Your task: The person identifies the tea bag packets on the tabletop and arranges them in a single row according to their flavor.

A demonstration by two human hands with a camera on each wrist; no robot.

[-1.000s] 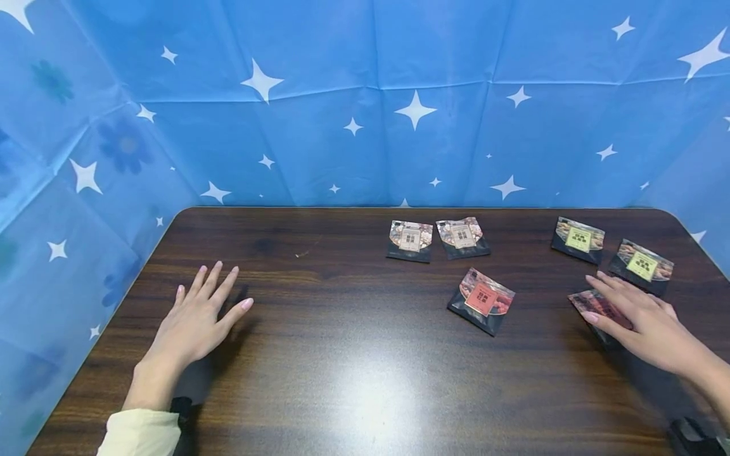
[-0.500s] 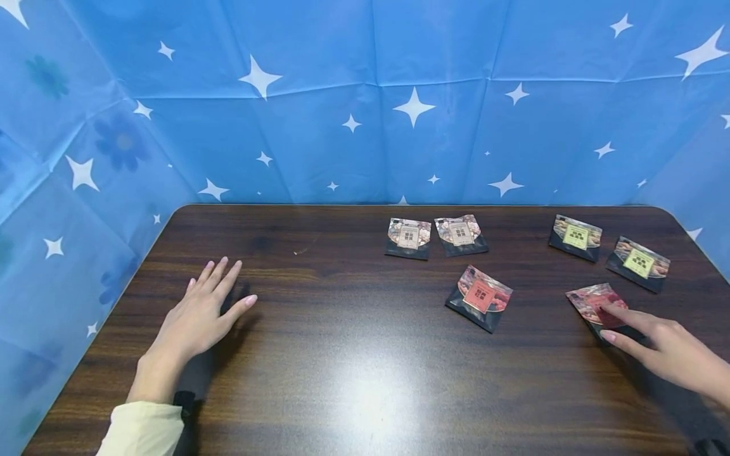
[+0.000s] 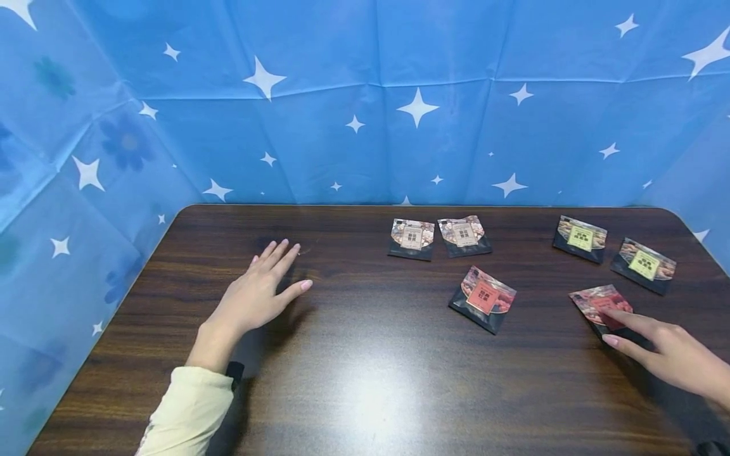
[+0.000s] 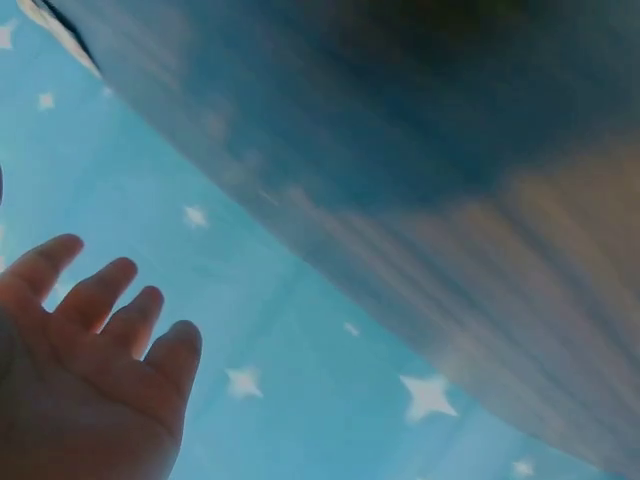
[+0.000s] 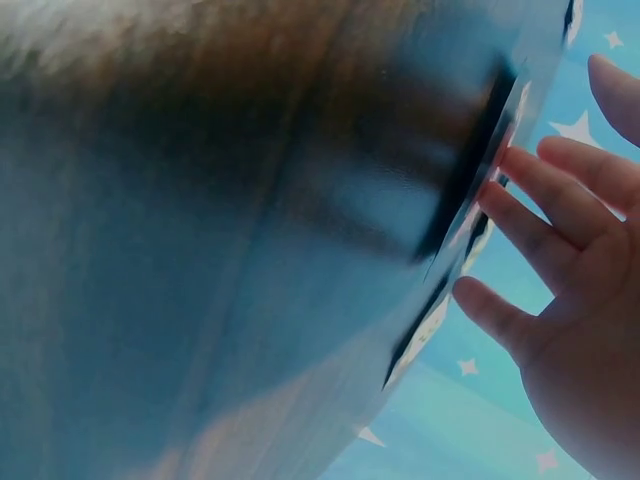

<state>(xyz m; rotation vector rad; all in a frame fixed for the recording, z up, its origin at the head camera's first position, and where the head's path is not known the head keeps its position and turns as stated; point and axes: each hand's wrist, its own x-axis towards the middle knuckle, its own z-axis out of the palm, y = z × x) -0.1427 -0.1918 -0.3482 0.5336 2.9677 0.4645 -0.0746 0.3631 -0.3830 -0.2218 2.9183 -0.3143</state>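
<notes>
The head view is bright, with white glare on the near middle of the worktop and soft shadows beside the left grip and right grip. Both wrist views are dimmer, bluish and blurred.

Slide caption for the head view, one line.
Right hand touches a red-labelled packet; left hand hovers over the dark table.

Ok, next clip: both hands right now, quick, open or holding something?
Left hand: open, holding nothing.
Right hand: open, touching the rightmost red packet, no grip visible.
</notes>
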